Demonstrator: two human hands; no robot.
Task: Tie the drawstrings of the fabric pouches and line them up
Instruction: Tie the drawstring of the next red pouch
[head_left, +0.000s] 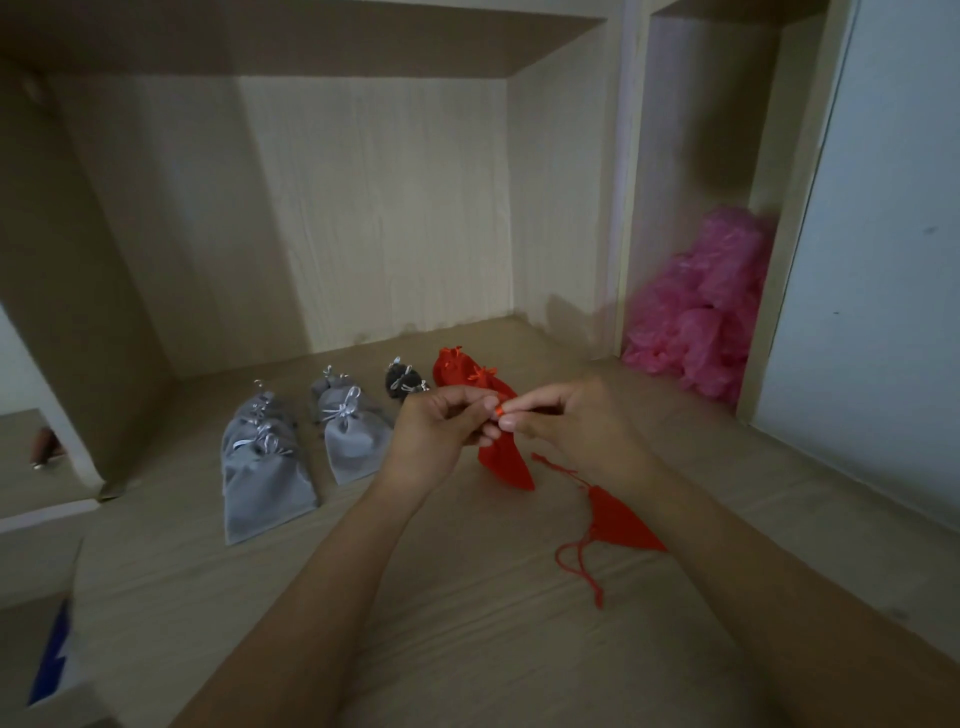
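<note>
Pinching the drawstring (497, 412), fingers (488, 403) meet just above the red pouch (508, 464)

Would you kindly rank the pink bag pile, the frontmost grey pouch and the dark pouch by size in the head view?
1. pink bag pile
2. frontmost grey pouch
3. dark pouch, though it lies farther back.

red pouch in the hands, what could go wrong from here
1. The left hand and right hand pinch only the cord, with the red pouch trailing below. If the fingers slip, the knot could end up loose or the pouch could drop.
2. The untied pouch lies partly under the right forearm, its string trailing on the wood. The arm might snag it and drag it away.
</note>
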